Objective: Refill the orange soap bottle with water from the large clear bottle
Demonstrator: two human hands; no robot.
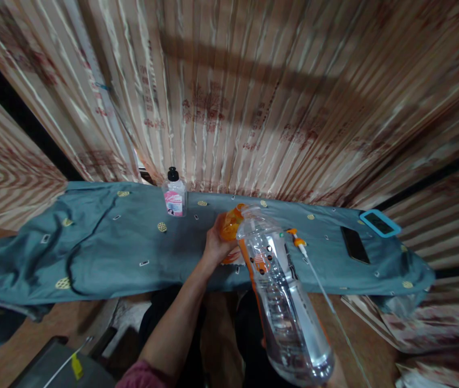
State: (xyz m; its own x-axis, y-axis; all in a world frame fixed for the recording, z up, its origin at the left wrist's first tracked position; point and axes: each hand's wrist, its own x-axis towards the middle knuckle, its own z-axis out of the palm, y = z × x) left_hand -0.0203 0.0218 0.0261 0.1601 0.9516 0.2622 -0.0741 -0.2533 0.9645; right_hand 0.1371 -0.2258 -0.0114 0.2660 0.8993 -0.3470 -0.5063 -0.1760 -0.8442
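My left hand [216, 241] is wrapped round a small translucent orange container [231, 223] above the cloth-covered table. A large clear plastic bottle [283, 302] with an orange-edged label lies tilted in front of me, its narrower end up against the orange container. My right hand [337, 374] grips the bottle from below near its base; most of that hand is hidden behind it. Under my left hand, an orange and white packet [233, 256] shows in part. Whether liquid is passing between bottle and container cannot be made out.
A pump-top bottle with a pink label [175, 196] stands at the back left. On the right lie a black phone [354, 245], a blue-framed device [380, 223] and an orange-tipped white cable [322, 285]. A blue-green cloth [103, 253] covers the table; a pleated curtain [229, 97] hangs behind.
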